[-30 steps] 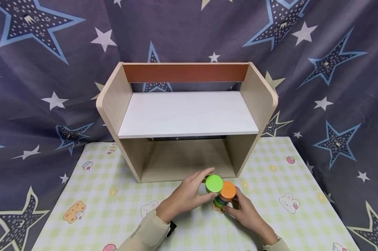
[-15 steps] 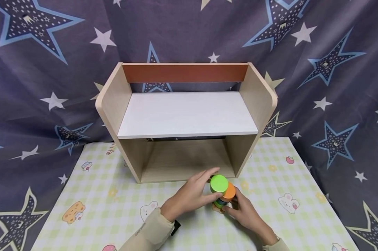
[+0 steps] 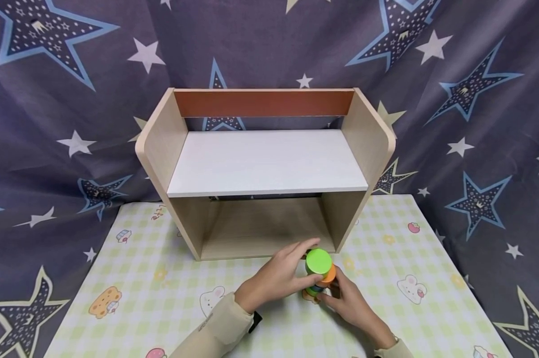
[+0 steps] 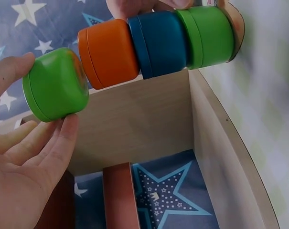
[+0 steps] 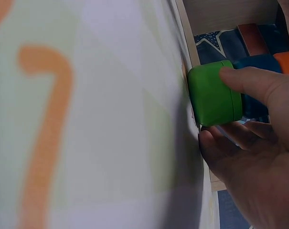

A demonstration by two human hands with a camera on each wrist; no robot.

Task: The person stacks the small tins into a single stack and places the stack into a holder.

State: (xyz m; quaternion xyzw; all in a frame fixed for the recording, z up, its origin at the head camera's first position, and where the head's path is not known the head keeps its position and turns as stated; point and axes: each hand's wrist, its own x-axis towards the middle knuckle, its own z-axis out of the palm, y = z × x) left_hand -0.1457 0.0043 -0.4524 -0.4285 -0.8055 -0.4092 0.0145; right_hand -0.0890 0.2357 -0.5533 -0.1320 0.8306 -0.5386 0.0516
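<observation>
In the head view my left hand (image 3: 278,276) pinches a small green lidded canister (image 3: 318,261) between thumb and fingers. It hangs tilted over the top of a stack standing on the tablecloth. Uppermost in that stack is an orange canister (image 4: 108,53), then a blue canister (image 4: 159,44), with a second green canister (image 4: 210,36) at the bottom. From the left wrist view, the held canister's base is right at the orange one's top edge. My right hand (image 3: 352,301) holds the stack low down, thumb against the bottom green canister and fingers round its other side.
Behind the hands stands a wooden shelf unit (image 3: 267,161) with a white upper board and a lower compartment. A checked, cartoon-printed tablecloth (image 3: 153,308) covers the table. A dark star-patterned curtain (image 3: 260,44) hangs at the back and sides.
My left hand has moved right with its green canister, which now overlaps most of the orange one in the head view. The right hand and the stack have stayed in place.
</observation>
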